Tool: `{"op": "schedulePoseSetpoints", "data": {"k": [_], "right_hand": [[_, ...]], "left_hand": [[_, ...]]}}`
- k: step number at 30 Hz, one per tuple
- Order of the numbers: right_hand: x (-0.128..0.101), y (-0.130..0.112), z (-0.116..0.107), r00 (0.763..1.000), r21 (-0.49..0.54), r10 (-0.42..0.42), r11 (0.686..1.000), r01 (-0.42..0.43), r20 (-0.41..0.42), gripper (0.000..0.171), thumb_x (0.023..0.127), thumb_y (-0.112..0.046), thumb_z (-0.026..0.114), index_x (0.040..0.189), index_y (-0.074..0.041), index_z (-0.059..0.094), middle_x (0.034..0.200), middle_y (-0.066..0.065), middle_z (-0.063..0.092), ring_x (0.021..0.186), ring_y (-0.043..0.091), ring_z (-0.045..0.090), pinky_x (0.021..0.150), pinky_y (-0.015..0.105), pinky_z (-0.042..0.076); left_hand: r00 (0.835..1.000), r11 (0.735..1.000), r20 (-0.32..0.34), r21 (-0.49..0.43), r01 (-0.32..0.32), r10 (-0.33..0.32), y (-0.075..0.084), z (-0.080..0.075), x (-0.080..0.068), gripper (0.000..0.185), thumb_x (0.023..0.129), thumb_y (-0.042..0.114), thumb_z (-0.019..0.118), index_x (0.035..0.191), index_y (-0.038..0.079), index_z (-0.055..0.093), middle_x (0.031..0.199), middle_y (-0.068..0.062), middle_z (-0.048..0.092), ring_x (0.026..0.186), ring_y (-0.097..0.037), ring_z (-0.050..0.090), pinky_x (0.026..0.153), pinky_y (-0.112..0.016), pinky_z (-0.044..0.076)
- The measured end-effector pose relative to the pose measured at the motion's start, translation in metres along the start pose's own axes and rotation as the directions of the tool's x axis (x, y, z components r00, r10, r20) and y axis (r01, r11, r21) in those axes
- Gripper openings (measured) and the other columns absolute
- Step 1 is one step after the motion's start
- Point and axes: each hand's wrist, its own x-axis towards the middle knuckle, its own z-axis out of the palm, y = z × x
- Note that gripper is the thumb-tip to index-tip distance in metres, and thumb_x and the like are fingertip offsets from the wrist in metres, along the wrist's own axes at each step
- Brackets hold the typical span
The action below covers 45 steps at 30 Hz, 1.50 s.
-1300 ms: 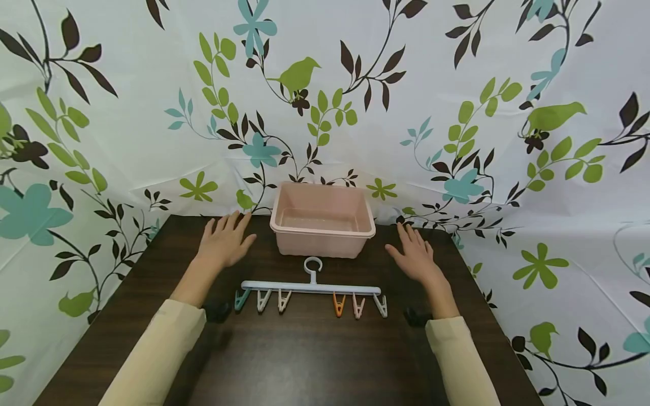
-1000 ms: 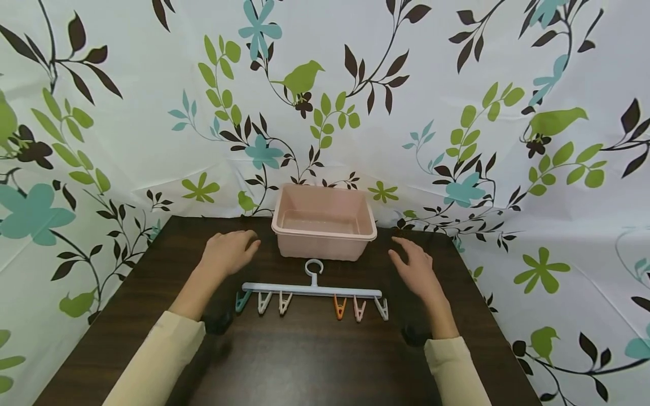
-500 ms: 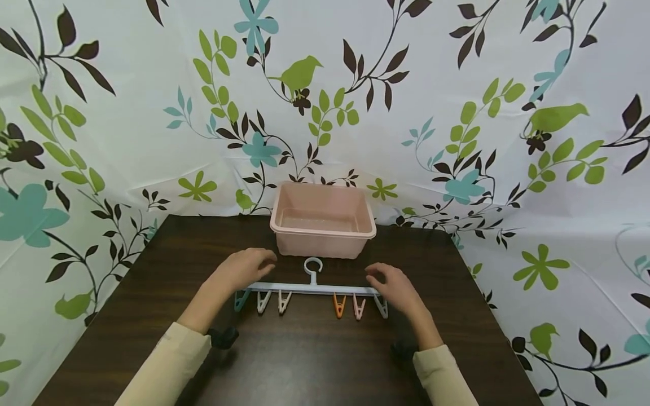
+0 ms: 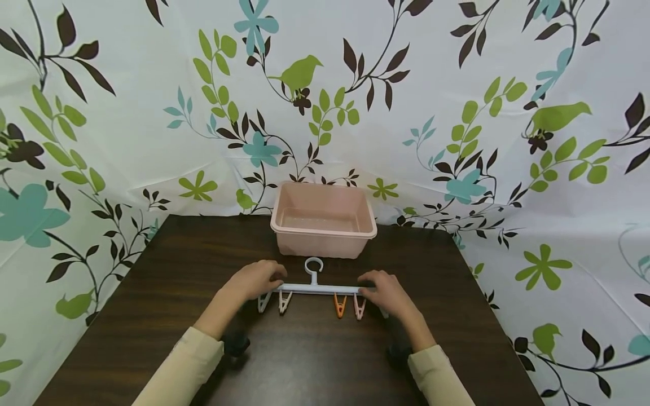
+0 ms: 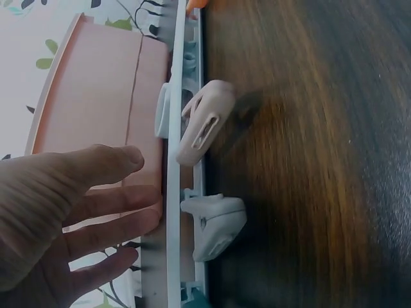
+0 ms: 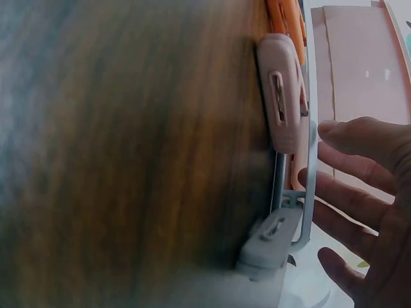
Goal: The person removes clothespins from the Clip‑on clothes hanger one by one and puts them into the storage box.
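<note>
A pale blue clip hanger (image 4: 325, 289) lies flat on the dark table, its hook (image 4: 313, 267) toward the back. Clothespins hang along its bar: a white one (image 4: 263, 303), a cream one (image 4: 285, 303), an orange one (image 4: 339, 307) and a pink one (image 4: 359, 308). My left hand (image 4: 255, 280) hovers by the bar's left part, hiding its end. In the left wrist view its thumb and fingers (image 5: 115, 224) are spread loosely, apart from the bar. My right hand (image 4: 390, 292) is at the bar's right end. In the right wrist view its loosely bent fingers (image 6: 347, 196) come close to the bar; contact is unclear.
Behind the hanger stands a pink plastic basin (image 4: 322, 243) with nothing visible inside. A white cloth (image 4: 325, 84) with printed leaves and birds hangs around the table's back and sides. The wooden tabletop (image 4: 304, 361) extends toward me.
Both hands have come down from beside the basin, moved inward and drawn back toward me to the hanger's ends. Their stretched fingers have bent. Hanger and basin have stayed put.
</note>
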Motion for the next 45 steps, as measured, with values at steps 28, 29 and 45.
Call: {"op": "schedulePoseSetpoints", "data": {"k": [28,29,45], "right_hand": [[-0.001,-0.011,0.008,0.998,0.031,-0.009,0.999,0.007,0.065,0.020,0.099,-0.011,0.078,0.118,-0.010,0.079,0.118,0.006,0.076,0.113,0.029,0.072,0.101,0.053,0.056],[-0.001,-0.011,0.008,0.998,0.029,-0.008,1.000,0.006,0.063,0.020,0.099,-0.011,0.078,0.118,-0.010,0.079,0.118,0.006,0.076,0.112,0.029,0.072,0.100,0.053,0.057],[0.003,-0.011,0.011,0.998,0.012,0.009,1.000,-0.010,0.069,0.017,0.096,-0.005,0.078,0.113,-0.012,0.078,0.113,0.003,0.074,0.103,0.022,0.069,0.095,0.051,0.057]], "left_hand": [[0.999,0.994,-0.019,0.103,-0.024,0.026,0.005,0.017,-0.007,0.023,0.102,0.016,0.077,0.124,0.011,0.078,0.118,-0.007,0.073,0.103,-0.027,0.073,0.088,-0.050,0.060],[1.000,0.995,-0.017,0.101,-0.024,0.026,0.005,0.017,-0.007,0.023,0.102,0.015,0.077,0.124,0.011,0.078,0.117,-0.007,0.073,0.102,-0.027,0.073,0.088,-0.050,0.060],[0.998,0.991,-0.052,0.130,-0.034,0.041,0.000,0.026,-0.006,0.020,0.099,0.010,0.078,0.119,0.011,0.078,0.108,-0.005,0.067,0.092,-0.023,0.069,0.080,-0.046,0.059]]}}
